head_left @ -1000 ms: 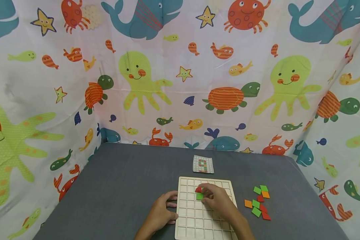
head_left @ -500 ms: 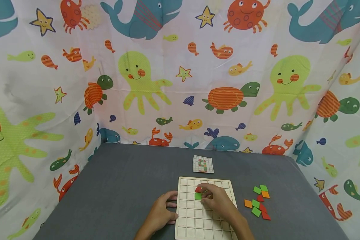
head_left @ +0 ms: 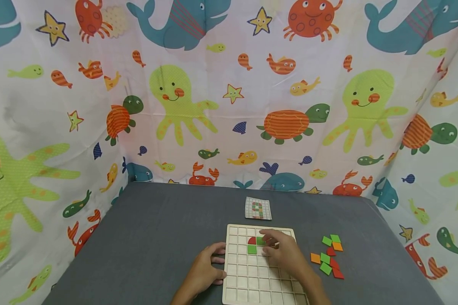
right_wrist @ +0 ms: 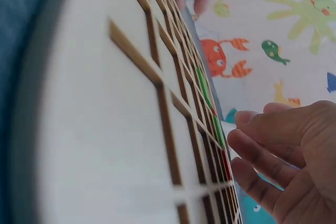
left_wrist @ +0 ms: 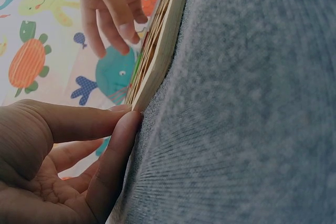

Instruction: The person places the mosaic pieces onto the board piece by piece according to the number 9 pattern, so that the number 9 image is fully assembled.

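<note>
A pale wooden grid board [head_left: 242,271] lies on the table. My left hand [head_left: 203,267] rests against its left side, fingers and thumb touching the edge [left_wrist: 157,72] at separate spots. In the board's upper cells sit a red quarter-round tile [head_left: 252,240], a green square tile [head_left: 261,241] beside it, and another green square tile [head_left: 252,249] below the red one. My right hand [head_left: 284,252] hovers over the upper right, fingertips by the upper green tile. From the right wrist view, its fingers [right_wrist: 252,124] are spread with nothing between them, near a thin red strip [right_wrist: 226,165] on the board.
Several loose green, orange and red tiles [head_left: 325,258] lie right of the board. Behind it is a small pattern card [head_left: 258,209] with a coloured grid. A printed sea-animal curtain [head_left: 229,106] surrounds the back and sides of the grey table [head_left: 168,224].
My right hand has shifted right and its fingers have come off the upper green tile, which now shows beside the red one. The lower green tile slid slightly left earlier. My left hand stayed put.
</note>
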### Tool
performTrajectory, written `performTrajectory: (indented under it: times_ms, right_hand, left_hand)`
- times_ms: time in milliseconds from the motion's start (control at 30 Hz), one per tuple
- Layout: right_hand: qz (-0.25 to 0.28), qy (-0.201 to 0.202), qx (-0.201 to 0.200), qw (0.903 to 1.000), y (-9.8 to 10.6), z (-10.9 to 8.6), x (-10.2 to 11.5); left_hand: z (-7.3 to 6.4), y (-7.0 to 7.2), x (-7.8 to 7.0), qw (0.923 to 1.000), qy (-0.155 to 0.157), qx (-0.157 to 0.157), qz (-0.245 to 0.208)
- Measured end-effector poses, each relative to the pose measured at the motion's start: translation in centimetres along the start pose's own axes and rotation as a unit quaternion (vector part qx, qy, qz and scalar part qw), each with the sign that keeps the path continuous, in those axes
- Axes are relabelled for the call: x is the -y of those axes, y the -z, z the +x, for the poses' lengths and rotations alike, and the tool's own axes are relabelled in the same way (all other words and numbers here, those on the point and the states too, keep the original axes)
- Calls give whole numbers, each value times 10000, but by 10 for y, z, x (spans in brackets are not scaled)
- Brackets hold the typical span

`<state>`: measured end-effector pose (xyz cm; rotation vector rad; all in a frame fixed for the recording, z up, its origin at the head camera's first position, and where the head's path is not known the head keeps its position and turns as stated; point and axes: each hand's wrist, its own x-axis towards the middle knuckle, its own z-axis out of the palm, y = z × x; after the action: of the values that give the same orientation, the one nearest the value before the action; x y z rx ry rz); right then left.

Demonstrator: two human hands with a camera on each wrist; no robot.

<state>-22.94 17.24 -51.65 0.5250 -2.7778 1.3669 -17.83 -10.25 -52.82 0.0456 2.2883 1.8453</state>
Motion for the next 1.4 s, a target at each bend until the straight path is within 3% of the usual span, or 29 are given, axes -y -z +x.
performTrajectory:
  times_ms: [367,667,967,1400]
  right_hand:
    - [-146,-535,-676,9962,30,-4,-17]
    - [-332,-491,-1080,9924,55,-13,-41]
    - [-661,-693,-1283,9871,79,-22,-56]
    - [-772,-1460,-1327,9773,93,-31,-69]
  left_hand:
    - [0,1,1,10000,-65,23,9]
    - [0,1,1,10000,-31,39,-48]
    - [-1,1,0,10000,-24,41,-60]
    - [0,2,2,10000,-52,33,-66]
